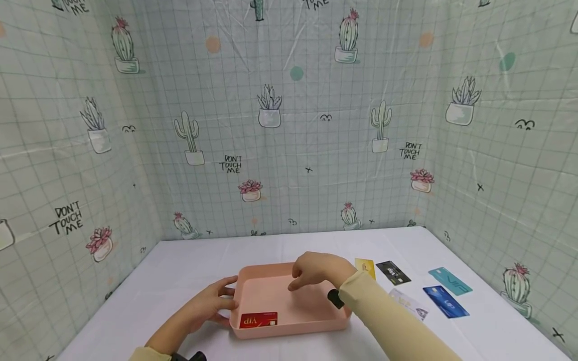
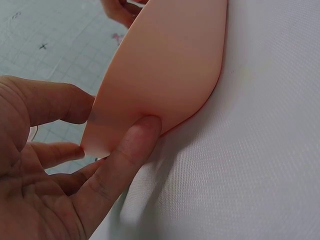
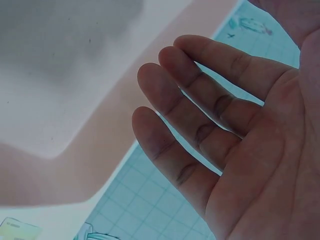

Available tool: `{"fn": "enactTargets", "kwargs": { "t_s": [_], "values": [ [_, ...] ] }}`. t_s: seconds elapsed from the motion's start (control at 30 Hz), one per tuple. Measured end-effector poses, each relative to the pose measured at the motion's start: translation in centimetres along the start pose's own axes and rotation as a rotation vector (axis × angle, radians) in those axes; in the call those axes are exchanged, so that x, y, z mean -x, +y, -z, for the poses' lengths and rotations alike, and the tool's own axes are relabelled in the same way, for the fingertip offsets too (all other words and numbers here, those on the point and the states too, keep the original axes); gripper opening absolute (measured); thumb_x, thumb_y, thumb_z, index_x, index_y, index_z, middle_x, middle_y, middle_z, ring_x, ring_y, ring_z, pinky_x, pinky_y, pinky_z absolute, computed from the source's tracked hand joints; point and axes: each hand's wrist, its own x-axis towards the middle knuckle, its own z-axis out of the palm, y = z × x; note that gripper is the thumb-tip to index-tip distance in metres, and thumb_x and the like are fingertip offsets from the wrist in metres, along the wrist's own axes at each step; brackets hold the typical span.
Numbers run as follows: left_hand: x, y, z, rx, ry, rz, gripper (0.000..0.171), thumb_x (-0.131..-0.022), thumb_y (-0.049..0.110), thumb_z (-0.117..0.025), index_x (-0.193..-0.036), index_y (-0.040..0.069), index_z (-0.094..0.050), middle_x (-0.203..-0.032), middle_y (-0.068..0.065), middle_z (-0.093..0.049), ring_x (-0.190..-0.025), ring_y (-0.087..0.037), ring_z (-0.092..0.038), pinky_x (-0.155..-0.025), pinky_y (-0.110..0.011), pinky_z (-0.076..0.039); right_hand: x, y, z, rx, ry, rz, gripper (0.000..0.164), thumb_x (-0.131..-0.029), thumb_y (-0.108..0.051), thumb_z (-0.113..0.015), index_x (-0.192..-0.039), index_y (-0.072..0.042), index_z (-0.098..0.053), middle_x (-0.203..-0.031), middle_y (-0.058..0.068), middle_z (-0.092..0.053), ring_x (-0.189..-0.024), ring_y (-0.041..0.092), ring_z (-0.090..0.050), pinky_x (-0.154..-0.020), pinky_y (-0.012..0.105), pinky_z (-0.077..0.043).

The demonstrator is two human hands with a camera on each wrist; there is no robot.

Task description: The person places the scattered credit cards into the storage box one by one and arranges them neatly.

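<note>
A shallow pink tray [image 1: 289, 332] lies on the white table. Inside it, a red VIP card [image 1: 258, 320] rests at the near left corner. My left hand [image 1: 208, 303] is at the tray's left side. In the left wrist view, its thumb [image 2: 142, 137] presses the outer wall, and other fingertips touch the wall nearer the rim. Above the tray's right half hangs my right hand [image 1: 318, 269], fingers pointing down and left. The right wrist view shows those fingers [image 3: 165, 95] loosely extended with nothing between them.
Right of the tray lie several cards: a yellow card [image 1: 367, 265], a black card [image 1: 394, 273], a teal VIP card [image 1: 450, 281], a blue card [image 1: 446, 302] and a pale card [image 1: 413, 305] partly behind the right sleeve. Cactus-print sheets [image 1: 289, 150] wall the table's back and sides.
</note>
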Motion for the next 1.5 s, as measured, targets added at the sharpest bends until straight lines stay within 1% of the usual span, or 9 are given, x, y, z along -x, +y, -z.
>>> {"fn": "enactTargets", "kwargs": {
  "t_s": [0.27, 0.43, 0.6, 0.73, 0.83, 0.93, 1.07, 1.27, 1.5],
  "values": [
    [0.2, 0.3, -0.1, -0.002, 0.01, 0.002, 0.076, -0.087, 0.0, -0.068, -0.156, 0.0, -0.037, -0.141, -0.029, -0.054, -0.108, -0.032, -0.067, -0.077, -0.05, -0.064, 0.4, 0.7, 0.5, -0.007, 0.005, -0.03, 0.03, -0.089, -0.042, -0.078, -0.099, -0.013, -0.078, -0.095, -0.006, -0.071, -0.088, 0.012, -0.062, -0.086, 0.038, -0.056],
    [0.1, 0.2, 0.0, -0.005, 0.004, 0.009, 0.076, -0.088, 0.001, -0.068, -0.157, 0.0, -0.036, -0.142, -0.03, -0.053, -0.109, -0.032, -0.067, -0.078, -0.05, -0.064, 0.5, 1.3, 0.7, -0.012, 0.0, -0.033, 0.028, -0.09, -0.042, -0.077, -0.095, -0.015, -0.077, -0.091, -0.007, -0.069, -0.086, 0.011, -0.06, -0.082, 0.037, -0.055],
    [0.1, 0.2, 0.0, -0.004, -0.004, 0.009, 0.076, -0.088, 0.002, -0.068, -0.157, 0.0, -0.035, -0.142, -0.03, -0.053, -0.108, -0.032, -0.067, -0.078, -0.049, -0.064, 0.6, 2.2, 1.1, -0.009, 0.016, -0.047, 0.03, -0.09, -0.043, -0.077, -0.1, -0.015, -0.077, -0.097, -0.007, -0.07, -0.091, 0.011, -0.062, -0.086, 0.038, -0.055],
    [0.0, 0.1, 0.1, -0.001, -0.001, 0.006, 0.077, -0.088, 0.002, -0.069, -0.157, 0.0, -0.035, -0.141, -0.029, -0.053, -0.107, -0.031, -0.067, -0.077, -0.05, -0.064, 0.6, 2.8, 1.3, -0.011, 0.009, -0.055, 0.037, -0.09, -0.043, -0.077, -0.109, -0.011, -0.078, -0.106, -0.002, -0.074, -0.1, 0.015, -0.066, -0.094, 0.042, -0.056],
    [0.0, 0.1, 0.1, -0.002, 0.004, 0.009, 0.077, -0.087, 0.001, -0.069, -0.157, 0.0, -0.036, -0.141, -0.028, -0.054, -0.107, -0.031, -0.067, -0.078, -0.05, -0.064, 0.7, 3.1, 1.4, -0.01, 0.001, -0.066, 0.039, -0.091, -0.043, -0.076, -0.112, -0.01, -0.078, -0.11, 0.0, -0.074, -0.105, 0.017, -0.067, -0.097, 0.043, -0.056],
    [-0.1, 0.0, 0.1, -0.001, 0.009, 0.014, 0.076, -0.087, 0.001, -0.069, -0.157, 0.001, -0.036, -0.141, -0.028, -0.054, -0.107, -0.031, -0.067, -0.077, -0.05, -0.064, 0.8, 3.5, 1.3, -0.007, 0.002, -0.071, 0.039, -0.09, -0.042, -0.076, -0.112, -0.01, -0.078, -0.11, 0.0, -0.074, -0.105, 0.018, -0.066, -0.097, 0.043, -0.055],
    [-0.2, -0.1, 0.0, -0.001, -0.005, 0.014, 0.076, -0.088, 0.002, -0.069, -0.157, 0.0, -0.035, -0.141, -0.029, -0.054, -0.106, -0.031, -0.067, -0.077, -0.049, -0.064, 1.1, 4.1, 1.4, -0.009, 0.005, -0.064, 0.038, -0.09, -0.041, -0.076, -0.11, -0.009, -0.078, -0.11, 0.0, -0.073, -0.104, 0.018, -0.066, -0.096, 0.043, -0.055],
    [0.0, -0.1, 0.2, -0.004, -0.02, 0.005, 0.077, -0.089, 0.003, -0.068, -0.157, -0.001, -0.034, -0.143, -0.031, -0.052, -0.108, -0.031, -0.067, -0.078, -0.048, -0.064, 1.5, 5.4, 1.9, -0.027, 0.006, -0.064, 0.04, -0.091, -0.041, -0.075, -0.114, -0.008, -0.075, -0.112, 0.002, -0.073, -0.102, 0.018, -0.066, -0.095, 0.044, -0.056],
    [0.0, -0.1, 0.2, 0.007, -0.013, -0.005, 0.076, -0.088, 0.002, -0.069, -0.157, 0.0, -0.035, -0.142, -0.029, -0.054, -0.108, -0.032, -0.068, -0.078, -0.05, -0.064, 1.9, 6.9, 2.5, -0.026, -0.001, -0.076, 0.038, -0.092, -0.04, -0.072, -0.117, -0.01, -0.073, -0.115, 0.004, -0.073, -0.107, 0.021, -0.067, -0.095, 0.045, -0.055]
  ]
}}
